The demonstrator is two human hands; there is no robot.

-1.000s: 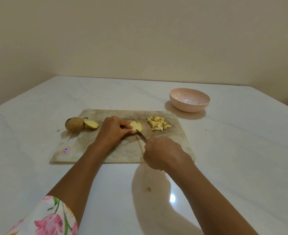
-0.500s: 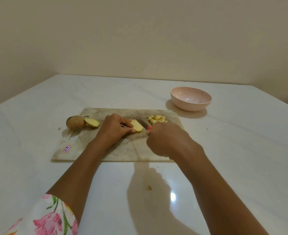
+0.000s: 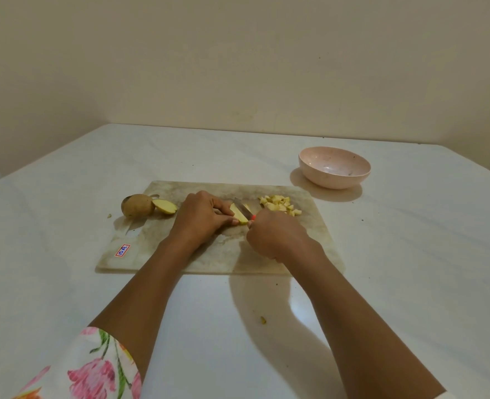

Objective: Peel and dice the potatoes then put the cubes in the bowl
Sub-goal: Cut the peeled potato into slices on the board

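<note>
Fingers of the left hand (image 3: 202, 216) curl down onto the potato slab (image 3: 239, 216) at the centre of the frame, fingertips pressed together along its left edge and pinning it flat to the cutting board (image 3: 180, 254). Right hand (image 3: 275, 236) is wrapped tight round the knife handle, only a speck of red showing at the fist, and the knife blade (image 3: 242, 208) runs up and to the left, away from that fist and across the yellow flesh.

Now the key relation: the slab's long axis runs from upper left to lower right, and the blade lies nearly along it, so this looks like a lengthwise cut into strips, not the crosswise dice yet. The pinning fingertips sit just beside the steel on its left, very close, and that is the risk as the blade draws back.

Diced cubes (image 3: 279, 205) are heaped just right of the blade on the board. Up in the upper right waits the pink bowl (image 3: 334, 180), with no cubes in it. Over at the left edge of the board sits an unpeeled potato (image 3: 137, 205) with a cut half (image 3: 166, 206) touching it.
</note>
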